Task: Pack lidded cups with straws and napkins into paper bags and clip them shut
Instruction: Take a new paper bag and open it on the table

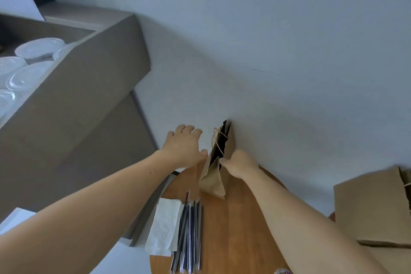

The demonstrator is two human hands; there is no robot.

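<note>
Head view: a brown paper bag [214, 181] stands upright at the far edge of a round wooden desk [235, 229], against a pale wall [266, 40]. Its mouth is spread open, the inside is dark, and a twine handle [219, 140] shows at the rim.

The right hand [239, 163] has its fingers curled and pinches the near rim of the bag's mouth. The left hand [185, 145] is spread wide with its fingers straight and holds nothing. It hangs just left of the bag's mouth with its thumb at the rim; whether the thumb touches the paper cannot be told.

On the desk in front of the bag lies a bundle of dark wrapped straws [189, 236]. A small stack of white napkins [165, 228] lies touching the bundle's left side.

At the right edge lies a pile of flat brown paper bags [367, 207], well apart from the standing one.

Far left, clear lidded cups [37, 49] stand together behind a grey-brown ledge [93, 78].
</note>
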